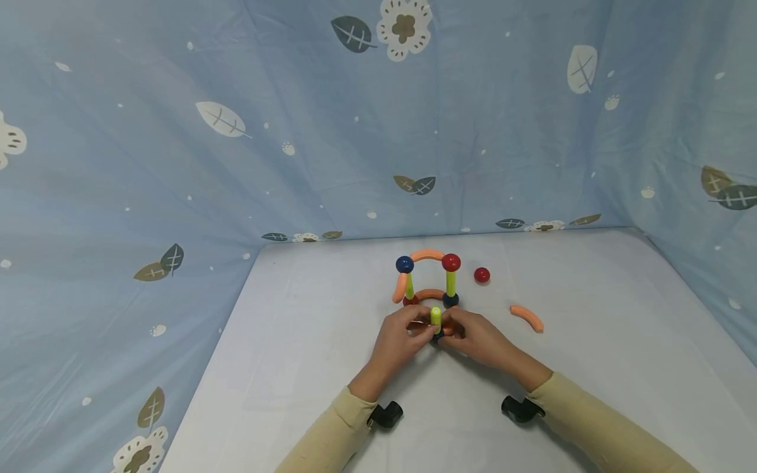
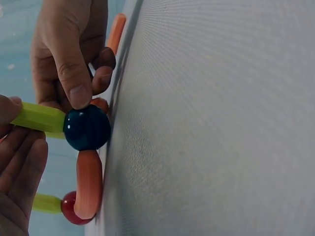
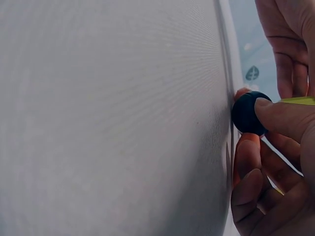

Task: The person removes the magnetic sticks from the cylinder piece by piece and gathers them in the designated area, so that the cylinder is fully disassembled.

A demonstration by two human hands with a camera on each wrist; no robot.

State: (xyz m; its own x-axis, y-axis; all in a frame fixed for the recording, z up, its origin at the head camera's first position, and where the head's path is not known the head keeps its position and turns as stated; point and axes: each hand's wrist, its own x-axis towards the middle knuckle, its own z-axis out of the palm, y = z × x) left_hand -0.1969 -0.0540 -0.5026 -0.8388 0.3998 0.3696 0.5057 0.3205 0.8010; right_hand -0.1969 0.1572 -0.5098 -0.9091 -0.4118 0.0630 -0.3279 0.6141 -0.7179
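My left hand [image 1: 397,336] pinches a yellow-green magnetic stick [image 1: 435,316] that stands upright on a dark blue ball [image 2: 87,129]. From the other side my right hand [image 1: 480,338] holds that ball, its thumb pressed on it and its fingers curled at the orange curved stick beside it. In the left wrist view another orange curved stick [image 2: 89,182] joins the blue ball to a red ball [image 2: 70,209]. Behind the hands the frame rises, with a blue ball [image 1: 405,264] and a red ball [image 1: 451,262] on top of green sticks.
A loose red ball [image 1: 481,275] lies right of the frame. Farther right is a loose orange curved stick [image 1: 526,318]. One orange curved stick [image 1: 400,288] hangs from the upper blue ball. A patterned blue curtain [image 1: 331,131] closes off the back of the white table [image 1: 307,368].
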